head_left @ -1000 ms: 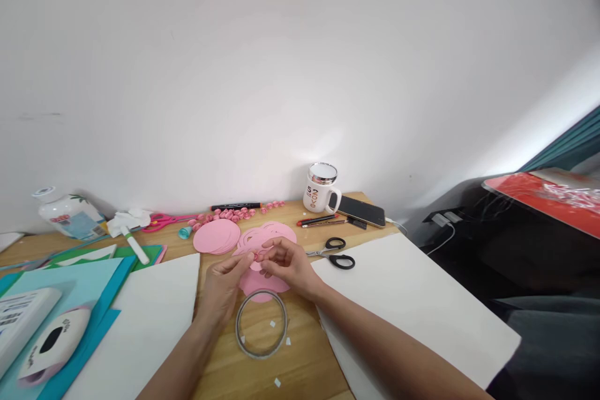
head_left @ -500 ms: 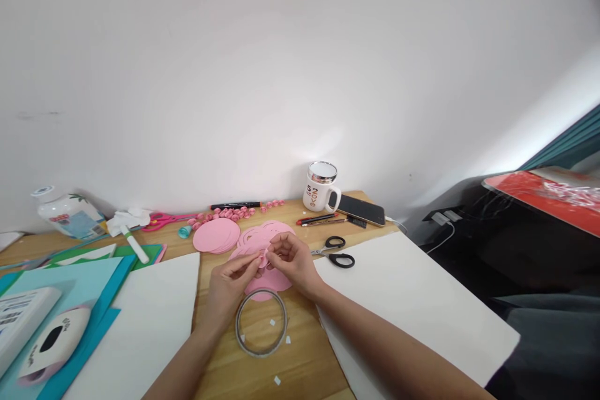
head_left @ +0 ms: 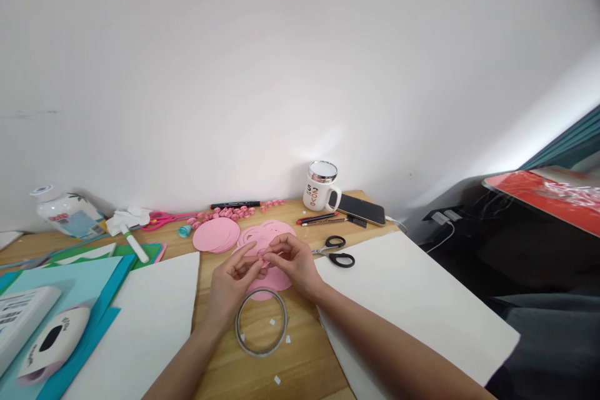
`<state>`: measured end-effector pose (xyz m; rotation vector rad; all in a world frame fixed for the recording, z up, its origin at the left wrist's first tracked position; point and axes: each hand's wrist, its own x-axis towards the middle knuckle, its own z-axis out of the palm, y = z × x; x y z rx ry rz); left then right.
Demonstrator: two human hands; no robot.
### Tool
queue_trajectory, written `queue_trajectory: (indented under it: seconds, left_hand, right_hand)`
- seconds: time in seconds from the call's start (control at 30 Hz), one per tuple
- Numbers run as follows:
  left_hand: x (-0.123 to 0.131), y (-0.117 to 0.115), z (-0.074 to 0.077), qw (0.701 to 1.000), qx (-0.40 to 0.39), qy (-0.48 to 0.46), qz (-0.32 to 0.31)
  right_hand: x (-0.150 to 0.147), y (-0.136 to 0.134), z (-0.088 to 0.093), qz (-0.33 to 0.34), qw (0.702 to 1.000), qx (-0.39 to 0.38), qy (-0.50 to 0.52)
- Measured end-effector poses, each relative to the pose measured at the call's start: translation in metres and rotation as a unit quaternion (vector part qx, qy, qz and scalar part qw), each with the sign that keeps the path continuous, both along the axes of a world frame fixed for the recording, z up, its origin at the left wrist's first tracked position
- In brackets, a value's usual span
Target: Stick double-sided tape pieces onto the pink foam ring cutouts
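Over the middle of the table, my left hand (head_left: 235, 273) and my right hand (head_left: 291, 262) meet, fingertips pinching a small curled piece of pink paper (head_left: 263, 256) between them. Their fingers hide much of it. Beneath them lie pink paper cut-outs (head_left: 274, 280), loosely piled. A stack of pink paper circles (head_left: 215, 235) sits just behind my left hand. Closer to me a roll of tape (head_left: 239, 325) lies flat, with small white bits around it. Black-handled scissors (head_left: 342, 260) rest to the right of my right hand.
Small rolled pink paper pieces (head_left: 229, 212) line the wall beside a black marker (head_left: 234, 205). A white mug (head_left: 319, 190), a phone (head_left: 360, 209) and pens (head_left: 319, 219) stand or lie behind. White sheets (head_left: 412, 300) flank both arms; coloured paper (head_left: 79, 275) lies left.
The fingers of my left hand have lifted and spread a little, with the index finger raised. My right hand stays nearly in place, and both remain at the pink paper piece.
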<state>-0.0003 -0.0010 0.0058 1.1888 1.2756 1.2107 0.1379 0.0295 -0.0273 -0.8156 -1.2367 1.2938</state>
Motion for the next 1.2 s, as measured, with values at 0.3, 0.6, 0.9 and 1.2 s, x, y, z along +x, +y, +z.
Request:
queue_trajectory:
  seconds: [0.3, 0.6, 0.9, 1.2]
  left_hand:
    - [-0.0024, 0.0019, -0.0011, 1.0, 0.023, 0.009, 0.001]
    - [-0.0028, 0.002, -0.0047, 1.0, 0.002, 0.009, 0.009]
    - [-0.0022, 0.0, -0.0042, 0.999, 0.015, 0.035, 0.002]
    - [-0.0051, 0.0006, -0.0075, 0.995, 0.048, 0.083, -0.012]
  right_hand:
    - [0.0004, -0.0018, 0.0059, 0.04, 0.999, 0.014, 0.001]
    - [-0.0004, -0.0006, 0.003, -0.002, 0.998, 0.041, -0.037]
    - [-0.0005, -0.0007, -0.0025, -0.025, 0.993, 0.073, -0.084]
    - [0.003, -0.0018, 0.0015, -0.057, 0.937, 0.243, -0.243]
